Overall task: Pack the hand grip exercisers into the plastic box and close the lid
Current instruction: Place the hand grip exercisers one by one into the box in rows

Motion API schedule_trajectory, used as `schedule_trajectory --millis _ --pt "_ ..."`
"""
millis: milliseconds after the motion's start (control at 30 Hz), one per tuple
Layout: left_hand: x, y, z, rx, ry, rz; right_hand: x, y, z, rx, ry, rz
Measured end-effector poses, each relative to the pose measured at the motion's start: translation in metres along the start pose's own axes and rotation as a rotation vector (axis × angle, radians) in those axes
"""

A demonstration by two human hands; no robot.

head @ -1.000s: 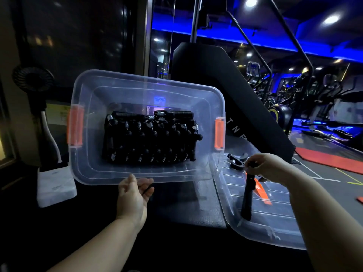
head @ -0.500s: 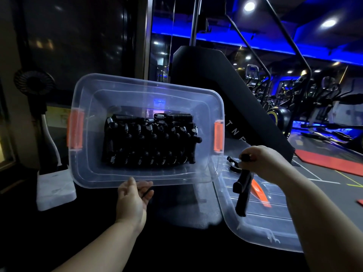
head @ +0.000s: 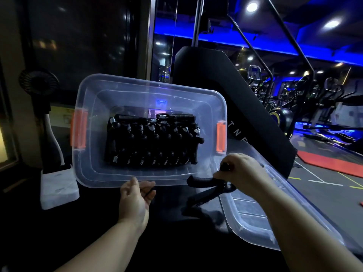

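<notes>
**One exerciser in hand, box nearly packed**

A black hand grip exerciser [head: 206,188] is grasped by the right hand [head: 241,171]. The fingers are clenched round its spring end, and its two handles point leftward from the hand, just outside the near rim of the box. The clear plastic box [head: 137,83] is tipped with its opening toward the person. It is gripped at the near rim by the left hand [head: 135,197], thumb above and fingers curled beneath. A packed row of black exercisers [head: 151,142] with silver springs is lodged against its floor, and orange latches [head: 78,130] are fitted at both ends.

The packing step is judged to be in hand and near its end, since no other loose exerciser can be seen. For the next move the held piece would need to be carried over the rim, ahead and left of the right hand, and set beside the row. The clear plastic lid [head: 255,213], lying flat beneath the right forearm, would then have to be fetched and pressed on.

The lid is borne by a dark tabletop [head: 176,242]. Left of the left hand a white block [head: 59,185] and a small black fan [head: 38,81] are placed. Beyond the right hand, gym machines [head: 294,99] under blue light and a red floor mat [head: 334,163] are seen.
</notes>
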State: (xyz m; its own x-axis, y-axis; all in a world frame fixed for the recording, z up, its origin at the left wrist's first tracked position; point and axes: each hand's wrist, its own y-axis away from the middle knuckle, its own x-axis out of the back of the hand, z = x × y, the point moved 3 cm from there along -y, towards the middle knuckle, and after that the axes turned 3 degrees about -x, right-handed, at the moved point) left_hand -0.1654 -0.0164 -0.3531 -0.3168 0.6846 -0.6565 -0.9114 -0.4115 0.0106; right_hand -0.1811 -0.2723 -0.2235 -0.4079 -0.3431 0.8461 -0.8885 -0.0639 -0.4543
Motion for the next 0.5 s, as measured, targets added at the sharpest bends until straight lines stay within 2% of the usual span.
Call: schedule_trajectory --millis 200,333,500 --pt "-0.001 0.001 0.0 0.01 0.003 0.011 -0.02 -0.002 0.011 -0.057 -0.031 -0.058" --pt "-0.002 0.002 0.002 0.013 -0.001 0.02 -0.032 -0.004 0.015 -0.114 0.036 -0.24" --pt "-0.002 0.004 0.003 0.018 -0.001 0.016 -0.036 0.003 0.005 -0.076 0.08 -0.332"
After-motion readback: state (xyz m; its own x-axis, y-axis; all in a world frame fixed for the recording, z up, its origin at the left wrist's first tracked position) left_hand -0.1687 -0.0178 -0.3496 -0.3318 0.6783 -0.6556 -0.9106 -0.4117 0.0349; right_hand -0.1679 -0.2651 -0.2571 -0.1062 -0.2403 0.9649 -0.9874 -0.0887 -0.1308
